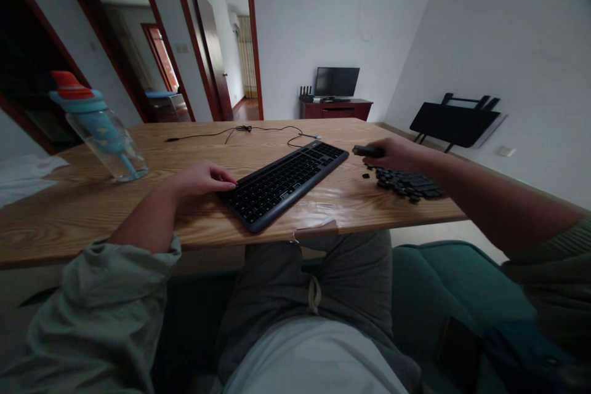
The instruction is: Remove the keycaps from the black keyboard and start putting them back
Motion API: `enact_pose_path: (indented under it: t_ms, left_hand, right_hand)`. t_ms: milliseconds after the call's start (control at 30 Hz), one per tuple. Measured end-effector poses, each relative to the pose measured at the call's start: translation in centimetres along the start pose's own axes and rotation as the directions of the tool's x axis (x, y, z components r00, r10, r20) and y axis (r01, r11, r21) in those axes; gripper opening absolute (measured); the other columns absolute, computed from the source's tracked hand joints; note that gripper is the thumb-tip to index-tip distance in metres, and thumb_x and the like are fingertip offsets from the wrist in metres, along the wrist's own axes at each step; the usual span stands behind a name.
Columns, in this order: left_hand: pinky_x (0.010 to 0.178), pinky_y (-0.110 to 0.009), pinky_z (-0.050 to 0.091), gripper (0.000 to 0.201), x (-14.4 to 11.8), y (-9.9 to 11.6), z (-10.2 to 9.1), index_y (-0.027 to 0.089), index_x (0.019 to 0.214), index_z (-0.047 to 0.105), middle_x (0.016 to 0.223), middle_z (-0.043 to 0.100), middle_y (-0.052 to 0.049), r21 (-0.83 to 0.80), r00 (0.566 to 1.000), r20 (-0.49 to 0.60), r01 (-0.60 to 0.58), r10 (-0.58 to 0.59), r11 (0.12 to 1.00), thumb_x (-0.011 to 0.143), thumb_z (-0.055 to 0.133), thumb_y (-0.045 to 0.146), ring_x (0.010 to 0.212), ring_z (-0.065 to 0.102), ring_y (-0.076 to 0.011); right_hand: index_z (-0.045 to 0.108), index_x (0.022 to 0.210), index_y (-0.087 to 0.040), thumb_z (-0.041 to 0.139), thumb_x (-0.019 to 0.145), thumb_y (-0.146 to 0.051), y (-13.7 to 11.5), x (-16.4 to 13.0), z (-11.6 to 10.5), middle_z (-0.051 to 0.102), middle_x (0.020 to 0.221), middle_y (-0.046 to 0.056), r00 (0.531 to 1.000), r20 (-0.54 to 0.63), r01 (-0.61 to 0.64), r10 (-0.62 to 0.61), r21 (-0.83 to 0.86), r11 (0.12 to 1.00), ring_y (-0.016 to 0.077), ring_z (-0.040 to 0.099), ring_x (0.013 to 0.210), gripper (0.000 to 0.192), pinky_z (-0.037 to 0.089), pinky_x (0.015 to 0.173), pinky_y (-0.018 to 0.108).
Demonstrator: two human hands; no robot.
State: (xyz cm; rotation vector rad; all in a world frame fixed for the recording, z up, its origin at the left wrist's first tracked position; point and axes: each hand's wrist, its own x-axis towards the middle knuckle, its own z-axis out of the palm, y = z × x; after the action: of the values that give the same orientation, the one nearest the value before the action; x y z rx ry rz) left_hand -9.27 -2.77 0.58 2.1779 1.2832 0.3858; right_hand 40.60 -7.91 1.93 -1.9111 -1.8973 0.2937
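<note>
The left hand (203,177) lies palm down on the bench (92,209), fingers loosely spread and holding nothing, its fingertips touching the near left corner of the keyboard (286,181). The keyboard lies at a slant, its near end at the front edge of the bench and its far end pointing right and away. The right hand (392,154) is closed around a small dark tool (367,151), which sticks out to the left of the fingers, just off the far right corner of the keyboard. Right under and near that hand is a heap of loose black keycaps (406,183), with one or two lying apart on its left side. A thin black cable (249,130) trails across the far part of the bench. At the far left stands a clear bottle (104,132) with a blue and red cap.
</note>
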Motion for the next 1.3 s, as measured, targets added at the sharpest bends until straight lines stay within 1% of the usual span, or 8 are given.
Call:
enact_pose_path:
  t_ms: [67, 133, 300, 500, 733, 833, 967, 1300]
  left_hand:
    - [0.078, -0.033, 0.053, 0.047, 0.0, -0.1, 0.0, 0.022, 0.085, 0.083, 0.085, 0.078, -0.007, -0.01, 1.0, 0.003, -0.001, 0.001, 1.0, 0.057, 0.082, 0.059, 0.085, 0.067, -0.0252]
    - [0.078, -0.033, 0.053, 0.046, 0.1, -0.3, 0.0, 0.022, 0.086, 0.083, 0.086, 0.078, -0.007, -0.018, 1.0, 0.012, -0.001, 0.001, 1.0, 0.059, 0.081, 0.058, 0.085, 0.067, -0.0247]
    - [0.08, -0.033, 0.053, 0.044, 0.2, -0.5, -0.1, 0.023, 0.088, 0.083, 0.089, 0.079, -0.006, -0.016, 1.0, 0.023, 0.005, -0.005, 1.0, 0.06, 0.08, 0.058, 0.087, 0.068, -0.0249]
    - [0.079, -0.032, 0.053, 0.043, 0.1, -0.1, 0.0, 0.024, 0.085, 0.083, 0.086, 0.079, -0.005, -0.022, 1.0, 0.009, 0.013, -0.013, 1.0, 0.057, 0.081, 0.057, 0.084, 0.068, -0.0242]
    - [0.078, -0.033, 0.053, 0.043, -0.1, 0.3, 0.1, 0.023, 0.083, 0.082, 0.084, 0.079, -0.005, -0.042, 1.0, 0.007, 0.029, -0.028, 0.999, 0.055, 0.083, 0.056, 0.083, 0.068, -0.0249]
    - [0.08, -0.033, 0.053, 0.042, 0.0, 0.1, 0.1, 0.023, 0.084, 0.082, 0.086, 0.079, -0.005, -0.045, 1.0, 0.01, 0.02, -0.019, 0.999, 0.056, 0.082, 0.055, 0.084, 0.068, -0.0251]
    - [0.081, -0.034, 0.054, 0.044, 0.1, -0.3, 0.0, 0.023, 0.087, 0.082, 0.088, 0.079, -0.006, -0.039, 1.0, 0.016, 0.02, -0.019, 0.999, 0.057, 0.082, 0.056, 0.087, 0.069, -0.0261]
    - [0.08, -0.033, 0.053, 0.046, 0.2, -0.7, 0.1, 0.023, 0.092, 0.082, 0.091, 0.079, -0.006, -0.041, 1.0, 0.027, 0.011, -0.01, 0.999, 0.059, 0.082, 0.055, 0.087, 0.069, -0.0253]
  right_hand:
    - [0.072, 0.076, -0.022, 0.085, 0.066, -0.034, 0.4, 0.0, 0.2, 0.063, 0.062, 0.0, 0.995, 0.096, 0.037, -0.026, -0.116, 0.993, 0.0142, 0.049, 0.059, 0.02, 0.032, 0.057, 0.029]
    - [0.072, 0.072, -0.021, 0.087, 0.062, -0.029, 0.8, 0.1, 0.8, 0.062, 0.058, 0.0, 0.986, 0.165, 0.047, -0.023, -0.146, 0.988, 0.0142, 0.048, 0.055, 0.02, 0.031, 0.055, 0.029]
    - [0.071, 0.066, -0.021, 0.09, 0.056, -0.017, 1.3, 0.8, 1.8, 0.059, 0.052, 0.0, 0.974, 0.227, 0.004, -0.003, 0.0, 1.0, 0.014, 0.046, 0.049, 0.022, 0.03, 0.049, 0.028]
    - [0.067, 0.061, -0.02, 0.087, 0.057, -0.012, 0.7, 1.2, 2.1, 0.054, 0.049, -0.002, 0.975, 0.214, -0.059, 0.067, -0.044, 0.997, 0.0122, 0.045, 0.048, 0.022, 0.03, 0.05, 0.028]
    - [0.068, 0.063, -0.02, 0.083, 0.06, -0.018, 0.8, 1.8, 1.8, 0.059, 0.05, -0.001, 0.966, 0.252, -0.009, 0.064, -0.217, 0.976, 0.0121, 0.046, 0.047, 0.016, 0.032, 0.051, 0.029]
    - [0.067, 0.06, -0.021, 0.083, 0.059, -0.021, 1.2, 2.2, 1.7, 0.059, 0.049, -0.002, 0.963, 0.259, -0.021, 0.073, -0.2, 0.98, 0.0122, 0.047, 0.044, 0.016, 0.033, 0.049, 0.029]
    - [0.066, 0.058, -0.022, 0.084, 0.055, -0.022, 1.1, 2.7, 1.5, 0.056, 0.045, -0.003, 0.968, 0.251, 0.019, 0.026, -0.178, 0.984, 0.0115, 0.047, 0.043, 0.018, 0.033, 0.047, 0.027]
    - [0.074, 0.067, -0.014, 0.077, 0.069, -0.013, -0.3, 2.2, 1.2, 0.065, 0.056, 0.004, 0.968, 0.24, 0.009, 0.071, -0.319, 0.948, 0.0124, 0.047, 0.051, 0.004, 0.033, 0.055, 0.03]
